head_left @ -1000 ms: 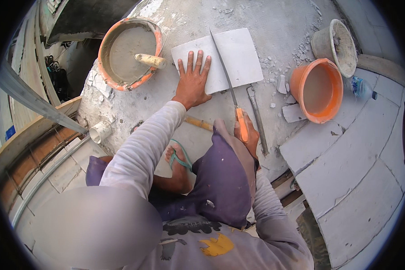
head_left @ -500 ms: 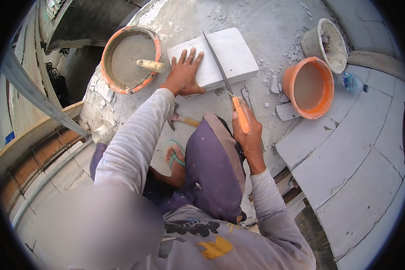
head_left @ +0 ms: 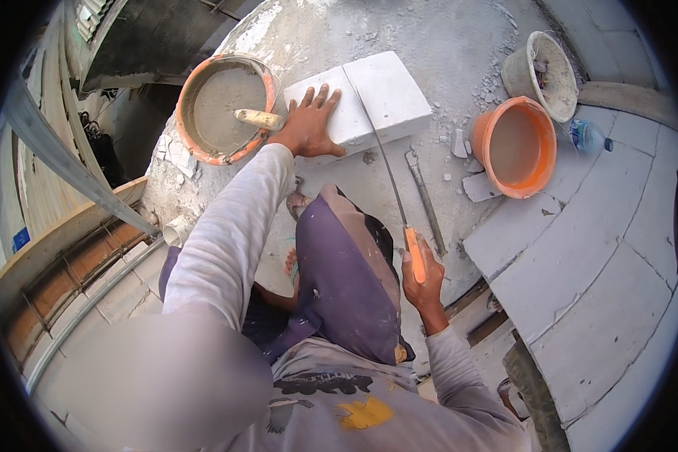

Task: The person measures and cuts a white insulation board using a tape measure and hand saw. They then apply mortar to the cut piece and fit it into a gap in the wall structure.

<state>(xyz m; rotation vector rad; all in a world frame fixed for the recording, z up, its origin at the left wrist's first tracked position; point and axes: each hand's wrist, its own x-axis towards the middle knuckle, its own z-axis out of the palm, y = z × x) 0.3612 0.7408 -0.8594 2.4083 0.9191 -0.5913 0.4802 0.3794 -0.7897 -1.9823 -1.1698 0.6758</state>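
Note:
A white lightweight block (head_left: 392, 92) lies on the dusty slab in front of me. My left hand (head_left: 313, 126) rests flat on its left part, fingers spread and holding nothing. In my right hand (head_left: 429, 286) is a hand saw (head_left: 389, 175), gripped by its orange handle. The blade runs from my hand up to the block, its far end in or on a line across the top. Between my knee and the block lies a hammer (head_left: 297, 203), partly hidden by my leg. A long narrow metal tool (head_left: 425, 202) lies right of the blade.
An orange bucket of grey mortar (head_left: 186, 134) stands left, a wooden-handled tool (head_left: 258, 118) across its rim. To the right are an orange bucket of murky liquid (head_left: 487, 147), a grey bucket (head_left: 520, 71) and a plastic bottle (head_left: 587, 136). Block fragments (head_left: 481, 187) litter the slab.
My right hand has drawn the saw back toward me, down and slightly right, so less blade lies over the block. My left hand has stayed on the block.

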